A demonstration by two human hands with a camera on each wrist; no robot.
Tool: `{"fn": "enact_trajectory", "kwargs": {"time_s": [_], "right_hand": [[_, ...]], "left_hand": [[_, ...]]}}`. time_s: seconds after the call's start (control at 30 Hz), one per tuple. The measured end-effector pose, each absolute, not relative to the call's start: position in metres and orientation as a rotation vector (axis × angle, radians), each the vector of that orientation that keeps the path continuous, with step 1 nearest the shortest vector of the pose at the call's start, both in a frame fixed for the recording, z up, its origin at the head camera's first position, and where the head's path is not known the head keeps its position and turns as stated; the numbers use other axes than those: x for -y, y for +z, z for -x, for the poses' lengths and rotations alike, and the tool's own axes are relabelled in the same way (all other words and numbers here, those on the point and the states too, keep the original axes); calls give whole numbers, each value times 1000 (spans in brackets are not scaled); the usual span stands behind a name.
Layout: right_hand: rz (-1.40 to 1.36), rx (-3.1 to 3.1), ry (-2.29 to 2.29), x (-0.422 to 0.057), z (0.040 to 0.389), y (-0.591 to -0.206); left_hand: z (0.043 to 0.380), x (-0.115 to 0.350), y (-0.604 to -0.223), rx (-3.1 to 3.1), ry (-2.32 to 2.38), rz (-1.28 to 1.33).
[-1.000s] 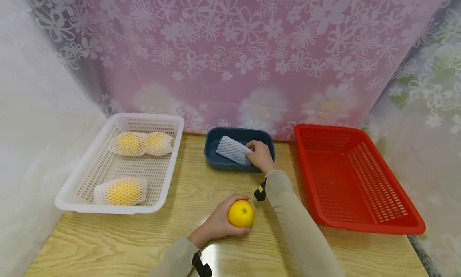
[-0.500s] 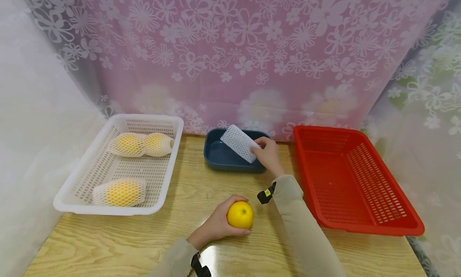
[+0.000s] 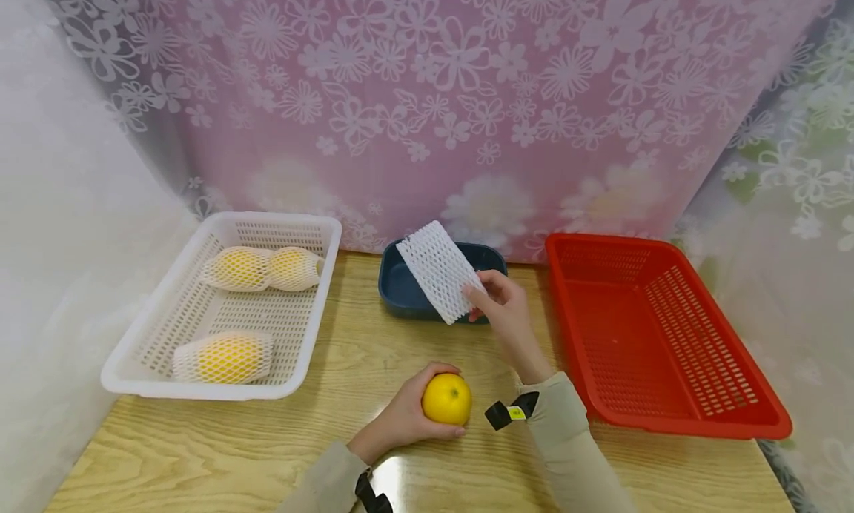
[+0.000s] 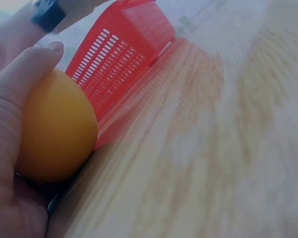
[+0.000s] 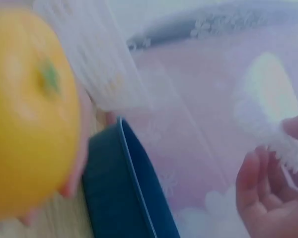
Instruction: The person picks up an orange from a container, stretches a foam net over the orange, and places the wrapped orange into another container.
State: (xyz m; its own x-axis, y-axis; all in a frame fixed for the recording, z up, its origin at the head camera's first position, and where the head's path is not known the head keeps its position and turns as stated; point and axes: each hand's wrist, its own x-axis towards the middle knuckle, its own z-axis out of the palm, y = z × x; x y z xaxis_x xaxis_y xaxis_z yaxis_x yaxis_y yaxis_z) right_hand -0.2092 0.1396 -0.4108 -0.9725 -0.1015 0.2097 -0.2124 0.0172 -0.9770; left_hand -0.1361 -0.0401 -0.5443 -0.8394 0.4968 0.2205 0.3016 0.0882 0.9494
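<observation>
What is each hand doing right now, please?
Left hand: fingers curled round the bare orange on the table.
Right hand: pinching the white foam net sleeve above the blue tray.

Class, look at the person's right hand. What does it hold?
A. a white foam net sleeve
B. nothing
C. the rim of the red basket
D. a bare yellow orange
A: the right hand pinches the white foam net sleeve above the dark blue plastic tray.

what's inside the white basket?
White basket holds three yellow fruits in foam nets: two at the back, one in front. Anything under them is hidden.
</observation>
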Motion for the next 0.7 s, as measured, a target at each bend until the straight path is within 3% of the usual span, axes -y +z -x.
{"fn": "enact_trajectory", "kwargs": {"time_s": [0.33, 0.7], "right_hand": [[-625, 2023, 2330, -147, 156, -436], [-626, 1882, 2535, -154, 124, -459]], "left_hand": [[135, 41, -542, -2183, 1899, -894], [131, 43, -542, -2135, 1926, -852]]}}
